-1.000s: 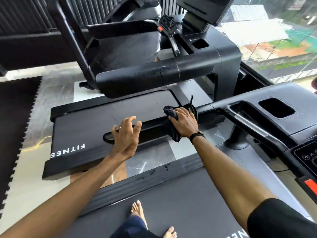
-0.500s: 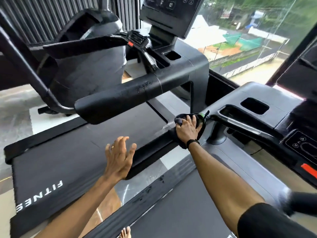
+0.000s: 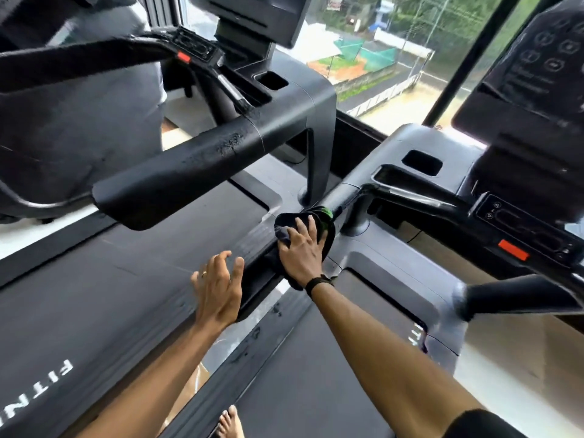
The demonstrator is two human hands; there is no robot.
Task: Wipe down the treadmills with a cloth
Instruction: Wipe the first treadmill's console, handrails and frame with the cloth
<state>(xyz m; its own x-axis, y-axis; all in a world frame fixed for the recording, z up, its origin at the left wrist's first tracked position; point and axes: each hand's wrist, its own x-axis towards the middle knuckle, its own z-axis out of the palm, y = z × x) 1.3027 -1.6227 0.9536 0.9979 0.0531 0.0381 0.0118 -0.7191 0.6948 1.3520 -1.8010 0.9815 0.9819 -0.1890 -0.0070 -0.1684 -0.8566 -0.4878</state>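
I stand on a black treadmill whose left handrail (image 3: 259, 279) runs up toward its console (image 3: 524, 222). A dark cloth (image 3: 325, 221) with a green patch is wrapped over the rail near its upper end. My right hand (image 3: 301, 251) presses the cloth onto the rail, fingers curved round it. My left hand (image 3: 218, 287) hovers just left of the rail, fingers spread and holding nothing. A second treadmill (image 3: 104, 292) lies to the left, its padded handrail (image 3: 189, 172) above the belt.
The right handrail (image 3: 518, 295) of my treadmill juts in at the right. A red stop button (image 3: 512, 250) sits on the console. Large windows (image 3: 379, 58) fill the far wall. My bare foot (image 3: 229, 422) rests on the belt below.
My right hand has slid the cloth up the rail toward the console. The left hand has followed alongside, still free. My view has tilted up and moved forward.
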